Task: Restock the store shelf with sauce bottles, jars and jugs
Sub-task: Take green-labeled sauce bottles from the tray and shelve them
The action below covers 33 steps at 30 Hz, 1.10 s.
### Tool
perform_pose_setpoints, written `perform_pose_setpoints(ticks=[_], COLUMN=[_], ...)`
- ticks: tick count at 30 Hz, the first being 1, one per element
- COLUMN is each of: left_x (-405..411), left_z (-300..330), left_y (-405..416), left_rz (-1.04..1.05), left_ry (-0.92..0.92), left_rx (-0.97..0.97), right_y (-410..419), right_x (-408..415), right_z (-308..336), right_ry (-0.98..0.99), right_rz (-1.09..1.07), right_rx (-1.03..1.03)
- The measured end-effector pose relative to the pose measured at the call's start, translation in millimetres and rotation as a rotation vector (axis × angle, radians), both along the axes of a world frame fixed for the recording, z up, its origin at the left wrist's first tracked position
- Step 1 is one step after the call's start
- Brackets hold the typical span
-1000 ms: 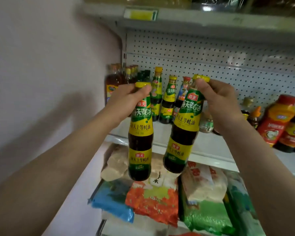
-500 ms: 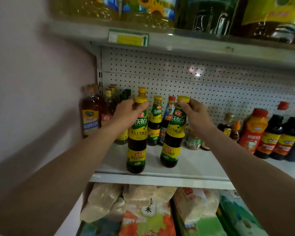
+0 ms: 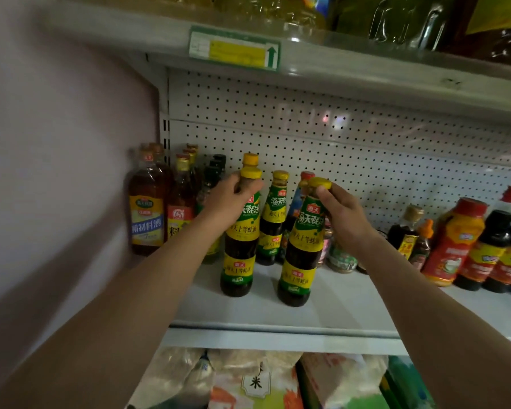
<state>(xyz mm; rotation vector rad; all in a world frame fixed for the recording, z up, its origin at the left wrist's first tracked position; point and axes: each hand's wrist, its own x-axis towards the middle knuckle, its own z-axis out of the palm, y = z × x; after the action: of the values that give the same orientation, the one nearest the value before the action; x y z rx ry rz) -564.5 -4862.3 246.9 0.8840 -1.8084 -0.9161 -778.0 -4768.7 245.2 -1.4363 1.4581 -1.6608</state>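
Pinkish wall [image 3: 56, 143] on the left, white pegboard back panel [image 3: 337, 137] behind everything. There's a green-and-yellow price tag [image 3: 235, 51] with an up arrow clipped to the upper ledge. Down below – bagged goods: pale sacks [image 3: 177, 376], an orange-and-white rice bag [image 3: 254, 385], and something green [image 3: 407, 385] on the right.

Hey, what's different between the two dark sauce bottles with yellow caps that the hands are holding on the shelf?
The left-hand dark sauce bottle with a yellow cap stands upright; the right-hand dark sauce bottle with a yellow cap tilts, its cap leaning right. The left hand wraps the left-hand bottle's neck; the right hand pinches the right-hand bottle's cap. Both share green-and-yellow labels and rest on the white shelf.
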Motion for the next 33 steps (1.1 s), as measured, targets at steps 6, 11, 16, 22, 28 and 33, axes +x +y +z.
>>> perform_pose_setpoints(ticks=[6,11,16,22,28,33], left_x=[12,17,9,-8,-14,-18], left_z=[-72,-140,-142,-139,-139,-139], left_y=[16,12,0,-6,-6,-10], left_rz=[0.0,0.013,-0.019,-0.014,0.027,0.07], left_ry=[0.027,-0.065,-0.11,-0.12,-0.087,-0.065], left_rx=[0.17,0.285,0.272,0.246,0.233,0.225], right_y=[13,34,28,25,26,26], right_x=[-3,-5,-5,-5,-6,-6], right_z=[-35,-135,-161,-163,-163,-163], right_ry=[-0.005,-0.129,-0.126,-0.079,-0.066,-0.08], right_rz=[0.057,0.122,0.092,0.076,0.075,0.076], right_rx=[-0.002,0.078,0.104,0.108,0.115,0.114])
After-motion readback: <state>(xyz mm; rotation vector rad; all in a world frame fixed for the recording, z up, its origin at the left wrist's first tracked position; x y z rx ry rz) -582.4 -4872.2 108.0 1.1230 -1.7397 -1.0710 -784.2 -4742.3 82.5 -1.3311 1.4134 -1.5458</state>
